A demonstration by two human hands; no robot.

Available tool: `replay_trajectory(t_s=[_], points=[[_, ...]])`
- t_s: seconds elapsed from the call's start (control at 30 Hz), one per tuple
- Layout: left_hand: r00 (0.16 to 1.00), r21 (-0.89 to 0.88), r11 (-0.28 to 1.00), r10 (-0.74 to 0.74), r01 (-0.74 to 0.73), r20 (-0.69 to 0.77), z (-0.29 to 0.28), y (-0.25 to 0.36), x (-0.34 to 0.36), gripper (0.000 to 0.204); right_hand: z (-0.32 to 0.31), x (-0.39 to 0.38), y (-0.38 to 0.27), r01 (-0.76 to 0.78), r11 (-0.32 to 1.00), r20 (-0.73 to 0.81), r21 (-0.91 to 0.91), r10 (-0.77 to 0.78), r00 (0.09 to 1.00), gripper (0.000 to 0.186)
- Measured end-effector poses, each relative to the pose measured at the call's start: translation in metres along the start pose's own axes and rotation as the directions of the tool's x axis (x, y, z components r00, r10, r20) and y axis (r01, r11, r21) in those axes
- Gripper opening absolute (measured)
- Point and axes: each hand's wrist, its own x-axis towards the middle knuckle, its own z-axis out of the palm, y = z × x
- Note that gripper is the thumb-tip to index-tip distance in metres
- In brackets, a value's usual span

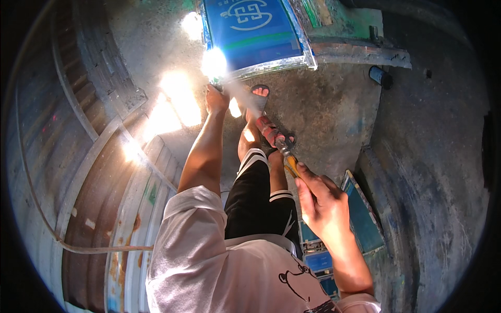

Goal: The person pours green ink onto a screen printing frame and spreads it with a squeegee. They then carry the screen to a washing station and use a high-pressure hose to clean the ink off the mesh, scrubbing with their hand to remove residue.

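My left hand (216, 99) is closed at the near left corner of a screen-printing frame (255, 44). The frame has blue mesh, a pale emblem and a light, stained border; strong glare beside the corner partly hides my fingertips. In my right hand (326, 203) is a spray gun (270, 130) with a red nozzle end, a metal middle and a yellow part by my fingers. A whitish mist (244, 94) streams from its tip toward the frame's near left corner.
Several more blue-green screens (365, 219) lean at my lower right. A small dark blue cylinder (381, 77) lies near the right wall. Corrugated panels (86, 224) and a hose (104, 249) line the left. My sandalled feet (259, 94) stand on the stained concrete floor (323, 109).
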Motion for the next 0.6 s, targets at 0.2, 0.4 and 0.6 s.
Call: replay_trajectory(t_s=[0.2, 0.4, 0.6], points=[[1.000, 0.012, 1.000, -0.023, 0.023, 0.020, -0.010, 0.008, -0.001, 0.058, 0.021, 0.023, -0.001, -0.003, 1.000, 0.002, 0.016, 0.003, 1.000, 0.025], [0.997, 0.039, 0.999, -0.026, 0.023, 0.079, -0.016, 0.000, 0.011, 0.047, 0.040, 0.039, 0.002, -0.027, 1.000, 0.012, -0.012, 0.027, 1.000, 0.025], [1.000, 0.000, 1.000, 0.002, -0.002, 0.024, -0.010, -0.010, 0.013, 0.038, 0.055, 0.054, -0.001, -0.035, 0.999, 0.042, -0.009, 0.035, 0.999, 0.027]])
